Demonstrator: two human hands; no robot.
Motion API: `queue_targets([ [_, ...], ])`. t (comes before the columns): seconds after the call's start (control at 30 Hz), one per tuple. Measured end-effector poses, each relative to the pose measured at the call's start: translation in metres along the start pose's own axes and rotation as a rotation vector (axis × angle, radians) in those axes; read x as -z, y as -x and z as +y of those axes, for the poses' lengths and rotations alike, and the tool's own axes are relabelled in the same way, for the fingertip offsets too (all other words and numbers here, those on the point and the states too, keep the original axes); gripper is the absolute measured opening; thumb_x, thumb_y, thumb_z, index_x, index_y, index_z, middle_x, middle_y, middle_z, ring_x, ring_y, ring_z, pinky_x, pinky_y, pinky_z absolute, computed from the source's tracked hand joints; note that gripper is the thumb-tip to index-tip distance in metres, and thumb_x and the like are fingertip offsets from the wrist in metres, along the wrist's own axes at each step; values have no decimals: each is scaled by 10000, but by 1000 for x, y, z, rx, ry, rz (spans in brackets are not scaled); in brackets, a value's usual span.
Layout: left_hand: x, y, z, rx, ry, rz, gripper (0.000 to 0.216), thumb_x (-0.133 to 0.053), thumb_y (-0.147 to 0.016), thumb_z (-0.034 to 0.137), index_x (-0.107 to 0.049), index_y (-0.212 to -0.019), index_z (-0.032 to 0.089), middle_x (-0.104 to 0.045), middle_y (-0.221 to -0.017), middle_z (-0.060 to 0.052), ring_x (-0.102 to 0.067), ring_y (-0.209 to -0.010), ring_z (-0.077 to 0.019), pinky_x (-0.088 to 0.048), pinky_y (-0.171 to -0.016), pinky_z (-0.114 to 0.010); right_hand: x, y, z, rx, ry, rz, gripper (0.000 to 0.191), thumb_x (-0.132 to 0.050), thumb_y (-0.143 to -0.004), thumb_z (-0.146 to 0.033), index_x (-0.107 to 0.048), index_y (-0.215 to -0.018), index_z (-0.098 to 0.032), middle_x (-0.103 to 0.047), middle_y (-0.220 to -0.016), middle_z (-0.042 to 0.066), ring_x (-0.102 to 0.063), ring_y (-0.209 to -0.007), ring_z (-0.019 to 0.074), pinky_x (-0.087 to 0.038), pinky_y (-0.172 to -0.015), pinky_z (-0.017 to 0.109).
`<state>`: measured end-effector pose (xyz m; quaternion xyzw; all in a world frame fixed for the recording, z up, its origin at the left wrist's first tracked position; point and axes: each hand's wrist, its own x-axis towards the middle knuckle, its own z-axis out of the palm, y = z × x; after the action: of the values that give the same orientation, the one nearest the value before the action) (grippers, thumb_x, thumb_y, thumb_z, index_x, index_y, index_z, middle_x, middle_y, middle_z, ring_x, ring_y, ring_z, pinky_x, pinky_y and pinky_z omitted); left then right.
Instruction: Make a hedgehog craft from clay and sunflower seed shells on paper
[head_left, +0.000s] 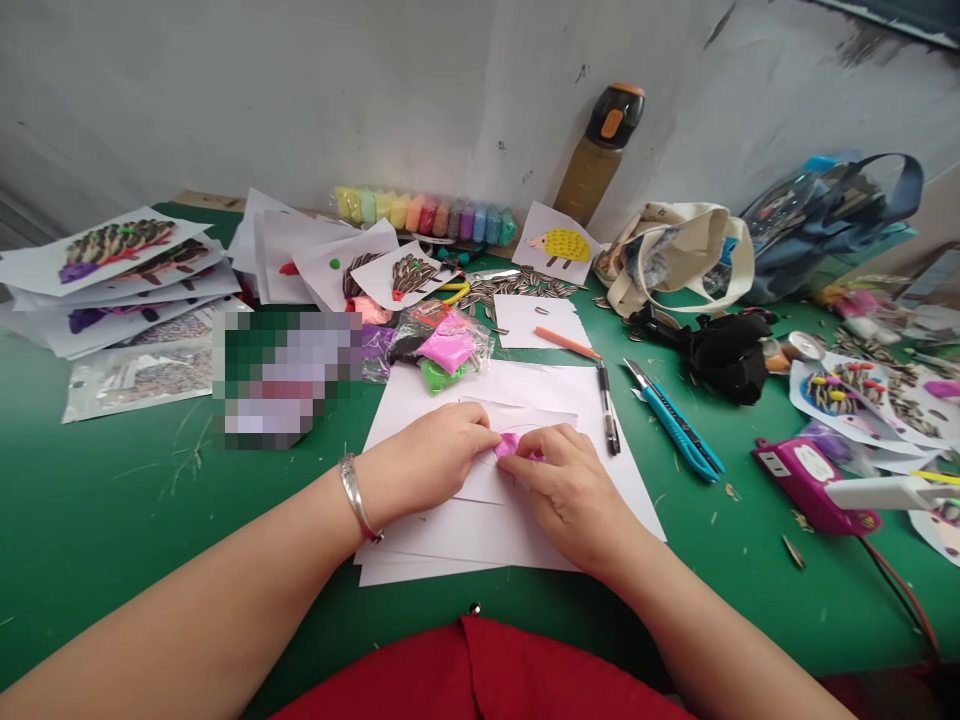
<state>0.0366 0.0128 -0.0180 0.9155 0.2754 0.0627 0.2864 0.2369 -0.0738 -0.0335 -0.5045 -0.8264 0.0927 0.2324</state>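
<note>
A small lump of pink modelling clay (pixel 508 445) lies on a white card with a thin curved outline drawn on it (pixel 480 484). My left hand (pixel 431 455) is closed, its thumb and index fingertips pinching at the clay's left edge. From the other side my right hand (pixel 564 485) presses and pinches the clay with bent fingers, hiding part of it. Beneath the card are stacked sheets of white paper (pixel 420 540). Just beyond the hands sit bags of coloured clay, with a bright pink one (pixel 448 342) on top.
To the right lie a black pen (pixel 606 410), a blue utility knife (pixel 679 425) with its blade out and a magenta glue-gun-like tool (pixel 810 480). Sunflower seeds (pixel 517 287), a hedgehog picture (pixel 559 245) and a bottle (pixel 600 155) are at the back. Seed pictures (pixel 112 255) are piled left.
</note>
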Motion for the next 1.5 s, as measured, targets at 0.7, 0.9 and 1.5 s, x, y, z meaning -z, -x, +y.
queue_targets([
  [0.7, 2, 0, 3, -6, -81, -45, 331, -427, -936, 76, -725, -1046, 170, -612, -989, -78, -590, -875, -180, -465, -793, -278, -2, -2, 10, -101, 137, 11, 431, -482, -818, 16, -699, -1082, -246, -615, -988, 74, -487, -928, 227, -390, -804, 366],
  [0.9, 2, 0, 2, -29, -105, -43, 321, -452, -885, 26, -720, -1001, 161, -607, -973, -76, -577, -856, -177, -462, -772, -271, -1, -2, 9, -65, 156, 27, 483, -470, -814, 28, -669, -1150, -257, -606, -1045, 75, -488, -948, 228, -370, -789, 362],
  [1.5, 0, 1, 0, -36, -74, 4, 310, -434, -922, 82, -723, -981, 175, -609, -959, -73, -578, -826, -171, -460, -749, -266, 3, 2, 11, -84, 193, 62, 495, -454, -798, 43, -675, -1118, -264, -611, -1013, 63, -488, -906, 204, -351, -780, 348],
])
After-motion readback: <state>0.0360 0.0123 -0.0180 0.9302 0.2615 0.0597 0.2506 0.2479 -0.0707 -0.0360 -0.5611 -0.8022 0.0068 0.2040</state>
